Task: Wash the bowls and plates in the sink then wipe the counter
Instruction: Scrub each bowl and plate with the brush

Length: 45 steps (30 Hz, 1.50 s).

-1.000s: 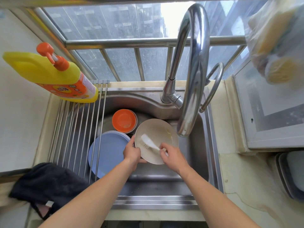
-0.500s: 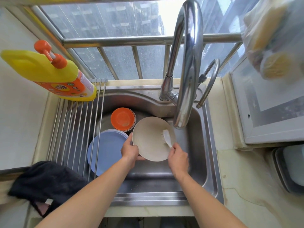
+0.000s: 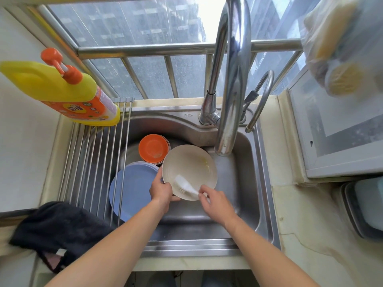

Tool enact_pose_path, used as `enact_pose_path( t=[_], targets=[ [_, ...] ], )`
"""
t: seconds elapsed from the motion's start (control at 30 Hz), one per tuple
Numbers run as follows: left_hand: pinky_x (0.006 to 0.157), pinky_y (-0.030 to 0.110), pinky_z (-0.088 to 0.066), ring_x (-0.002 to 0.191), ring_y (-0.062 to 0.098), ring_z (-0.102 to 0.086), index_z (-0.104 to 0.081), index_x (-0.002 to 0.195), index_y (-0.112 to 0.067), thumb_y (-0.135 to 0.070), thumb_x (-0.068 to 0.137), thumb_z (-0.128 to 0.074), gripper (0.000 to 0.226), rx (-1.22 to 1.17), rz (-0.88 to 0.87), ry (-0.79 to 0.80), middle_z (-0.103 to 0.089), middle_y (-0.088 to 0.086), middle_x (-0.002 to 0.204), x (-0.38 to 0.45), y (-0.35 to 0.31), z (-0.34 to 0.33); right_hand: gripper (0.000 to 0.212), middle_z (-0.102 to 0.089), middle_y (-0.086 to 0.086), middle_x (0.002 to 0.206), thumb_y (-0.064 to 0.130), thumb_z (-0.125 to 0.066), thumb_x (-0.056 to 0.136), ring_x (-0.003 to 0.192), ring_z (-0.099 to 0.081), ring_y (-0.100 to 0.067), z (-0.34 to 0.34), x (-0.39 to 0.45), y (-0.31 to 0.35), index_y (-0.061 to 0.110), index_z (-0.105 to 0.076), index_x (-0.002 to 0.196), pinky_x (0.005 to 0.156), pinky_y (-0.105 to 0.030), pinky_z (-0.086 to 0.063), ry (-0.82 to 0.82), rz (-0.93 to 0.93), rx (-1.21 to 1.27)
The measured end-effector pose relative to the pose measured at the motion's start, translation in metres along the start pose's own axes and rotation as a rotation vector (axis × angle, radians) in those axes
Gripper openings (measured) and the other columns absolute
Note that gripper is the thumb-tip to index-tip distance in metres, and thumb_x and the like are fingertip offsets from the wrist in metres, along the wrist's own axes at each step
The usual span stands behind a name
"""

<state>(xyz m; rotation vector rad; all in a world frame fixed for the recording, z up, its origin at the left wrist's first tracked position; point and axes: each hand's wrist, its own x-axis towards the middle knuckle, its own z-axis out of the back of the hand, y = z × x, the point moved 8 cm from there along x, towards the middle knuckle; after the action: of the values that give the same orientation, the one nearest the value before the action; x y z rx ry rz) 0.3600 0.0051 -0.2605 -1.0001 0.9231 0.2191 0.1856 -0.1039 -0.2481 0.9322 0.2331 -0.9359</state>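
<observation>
Left hand [image 3: 161, 191] gripped the near-left rim of a beige plate [image 3: 192, 162], fingers curled under the edge, thumb on top. Plate was held tilted above the sink [image 3: 244, 206], just left of and below the faucet [image 3: 230, 79] spout. Right hand [image 3: 215, 203] pinched the handle of a white brush [image 3: 184, 184], with the bristle head lying against the plate's lower inside face. A faint yellowish smear showed on the plate's upper right part.

In the sink basin behind the plate sat a stack of orange bowls [image 3: 152, 148]. To the left of them lay blue plates [image 3: 134, 185], stacked, partly under a roll-up rack [image 3: 93, 162] of metal rods that spanned the sink's left side. A yellow detergent bottle [image 3: 62, 92] with an orange pump stood at the rack's far end. A dark cloth [image 3: 56, 228] lay on the surface at the near left, overlapping the rack's near end. A bag of sponges [image 3: 342, 48] hung at upper right, blurred.
</observation>
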Motion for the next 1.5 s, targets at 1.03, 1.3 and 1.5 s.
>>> enact_pose_path(
  t=[1.03, 1.3, 1.5],
  targets=[
    [0.060, 0.051, -0.063, 0.103, 0.036, -0.065, -0.052, 0.134, -0.057, -0.009, 0.101, -0.040, 0.059, 0.154, 0.006, 0.122, -0.063, -0.001, 0.125, -0.023, -0.002, -0.015, 0.017, -0.063, -0.012, 0.102, 0.018, -0.036, 0.102, 0.093, -0.060, -0.035, 0.036, 0.022, -0.014, 0.017, -0.052, 0.110, 0.072, -0.037, -0.045, -0.232, -0.417, 0.067],
    [0.061, 0.053, -0.063, 0.100, 0.034, -0.067, -0.059, 0.134, -0.046, 0.003, 0.094, -0.036, 0.067, 0.189, 0.098, 0.145, -0.065, 0.000, 0.123, -0.014, 0.023, 0.001, 0.013, -0.068, -0.013, 0.095, 0.031, -0.045, 0.100, 0.095, -0.063, -0.040, 0.009, 0.027, 0.031, 0.022, -0.054, 0.097, 0.076, -0.042, -0.053, 0.019, 0.009, -0.164],
    [0.057, 0.057, -0.061, 0.101, 0.043, -0.066, -0.061, 0.130, -0.042, 0.010, 0.089, -0.038, 0.070, 0.087, 0.083, 0.113, -0.062, 0.003, 0.128, -0.012, 0.031, 0.000, 0.032, -0.069, -0.015, 0.106, 0.013, -0.039, 0.101, 0.102, -0.065, -0.038, 0.040, 0.022, -0.003, 0.024, -0.052, 0.129, 0.075, -0.040, -0.048, -0.169, -0.229, -0.348]
  ],
)
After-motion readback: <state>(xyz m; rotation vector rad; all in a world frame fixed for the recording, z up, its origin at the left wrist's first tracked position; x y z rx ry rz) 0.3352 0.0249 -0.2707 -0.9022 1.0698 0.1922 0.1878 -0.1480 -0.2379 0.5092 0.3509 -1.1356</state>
